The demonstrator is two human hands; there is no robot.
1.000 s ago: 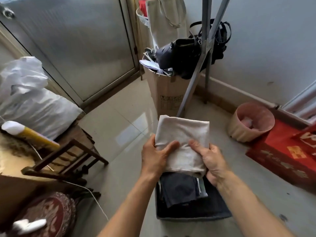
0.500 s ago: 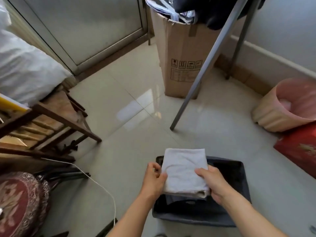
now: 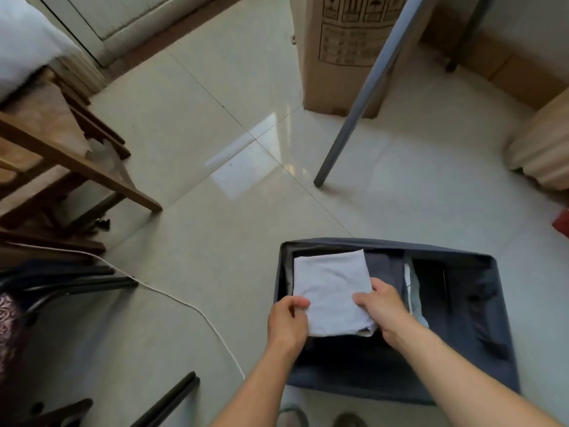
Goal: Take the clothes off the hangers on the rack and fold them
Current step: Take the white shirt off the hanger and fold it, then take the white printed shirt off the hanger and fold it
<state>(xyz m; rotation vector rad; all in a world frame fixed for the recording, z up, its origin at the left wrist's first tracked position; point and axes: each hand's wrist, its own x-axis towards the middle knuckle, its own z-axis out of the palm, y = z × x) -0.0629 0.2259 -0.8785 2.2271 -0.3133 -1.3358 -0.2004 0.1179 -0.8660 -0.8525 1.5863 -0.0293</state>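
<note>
on the left the wooden frame [image 3: 77, 167] and the white cord [image 3: 172, 298] lie out of play on the floor. now the action: a second ago this piece was up at chest height, and now it's right down low. the left hand [image 3: 288, 322] pinches the near left edge, thumb on top, fingers curled under. the folded pale garment [image 3: 331, 291] comes in flat and square, no flaps hanging. the right hand [image 3: 381, 309] grips the near right corner, fingers tucked beneath the cloth. under it sit dark folded clothes [image 3: 385, 269], and i can't tell if the pale piece fully rests on them yet. all of it is inside the dark fabric bin [image 3: 505, 334], left half filling, right half showing lining. so this one looks folded and all but stowed. my read: both hands let go next, then it's back up to the rack for another hanger.
</note>
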